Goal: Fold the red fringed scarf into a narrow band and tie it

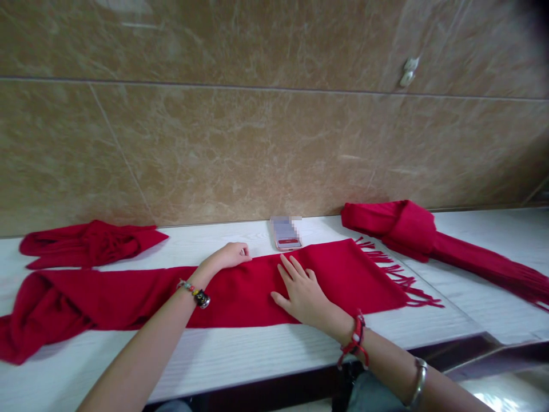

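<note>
- Lying mid-frame on white tabletop (240, 355): phone (288, 239), screen mostly pixelated, any writing unreadable.
- Red scarf (253, 297): plain, spread flat across lower middle of frame; fringe at right end, left end bunched and cut off by left edge.
- Right hand (302, 293): palm down on scarf, fingers spread.
- Left hand (231, 256): fingers curled at scarf's upper edge; can't tell if pinching cloth.
- Folded red scarf (392, 229), right: fringe tips cut off.
- Red cloth bundle (92, 245), left: folds hard to read.
</note>
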`<state>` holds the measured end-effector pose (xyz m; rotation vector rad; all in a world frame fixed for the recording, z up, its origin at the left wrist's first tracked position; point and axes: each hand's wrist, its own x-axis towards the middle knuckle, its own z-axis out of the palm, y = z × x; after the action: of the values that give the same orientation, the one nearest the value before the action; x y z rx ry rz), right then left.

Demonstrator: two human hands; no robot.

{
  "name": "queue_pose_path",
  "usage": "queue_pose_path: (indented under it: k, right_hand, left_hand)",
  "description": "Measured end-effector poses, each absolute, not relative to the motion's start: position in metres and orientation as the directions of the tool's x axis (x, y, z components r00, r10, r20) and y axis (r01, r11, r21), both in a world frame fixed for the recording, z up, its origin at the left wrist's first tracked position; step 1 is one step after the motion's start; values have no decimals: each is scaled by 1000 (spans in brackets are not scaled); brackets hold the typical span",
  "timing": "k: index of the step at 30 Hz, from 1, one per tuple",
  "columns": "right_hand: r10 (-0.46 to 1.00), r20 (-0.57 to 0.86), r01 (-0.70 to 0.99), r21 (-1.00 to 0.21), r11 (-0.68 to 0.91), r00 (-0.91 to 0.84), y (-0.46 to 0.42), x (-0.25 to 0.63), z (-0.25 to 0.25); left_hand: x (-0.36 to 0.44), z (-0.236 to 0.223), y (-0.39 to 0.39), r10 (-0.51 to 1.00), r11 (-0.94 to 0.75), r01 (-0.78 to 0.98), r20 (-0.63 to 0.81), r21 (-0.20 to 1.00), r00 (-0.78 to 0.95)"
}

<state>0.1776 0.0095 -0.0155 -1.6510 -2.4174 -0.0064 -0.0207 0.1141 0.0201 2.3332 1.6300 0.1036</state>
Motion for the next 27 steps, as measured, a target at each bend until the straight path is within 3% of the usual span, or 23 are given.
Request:
queue_pose_path:
  k: [12, 20, 27]
  right_hand:
    - [888, 54, 889, 72, 453, -457, 8, 177, -7]
    - [789, 162, 797, -27, 603, -592, 4, 167, -5]
    - [706, 45, 701, -97, 707, -706, 1, 153, -9]
  left_hand:
    - [-35, 13, 111, 920, -375, 860, 22, 347, 392]
    - [-41, 10, 109, 890, -428, 821, 20, 377, 455]
    - [-60, 18, 107, 894, -388, 841, -69, 376, 444]
